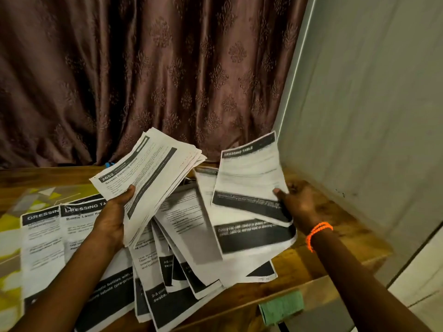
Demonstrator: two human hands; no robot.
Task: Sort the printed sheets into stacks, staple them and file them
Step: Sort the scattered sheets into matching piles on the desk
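The left hand (112,216) holds a thick bunch of white printed paper sheets (148,183). The thumb lies on top of the bunch and the fingers curl under it. The bunch is up in the air, tilted, above the table. The top page shows the number 2652 in a dark box.

The right hand (297,200) holds one single white printed sheet with a dark band across its bottom (249,178). The thumb presses on the front of the sheet near its lower right corner, and the fingers are behind it. This sheet is a bit blurry. Its dark top bar reads "DRESSING TABLE". A thin orange bead bracelet (317,233) sits on the right wrist.

Under both hands, a messy pile of loose printed sheets (191,248) is spread on the brown wooden table (323,255). The pages overlap and point many ways. To the left, two flat printed pages side by side (45,238) lie on the table, both headed "DRESSING".

A folded green cloth (281,306) lies at the near edge of the table. A brown patterned curtain (155,75) hangs behind the table. A plain grey wall (371,116) stands on the right.
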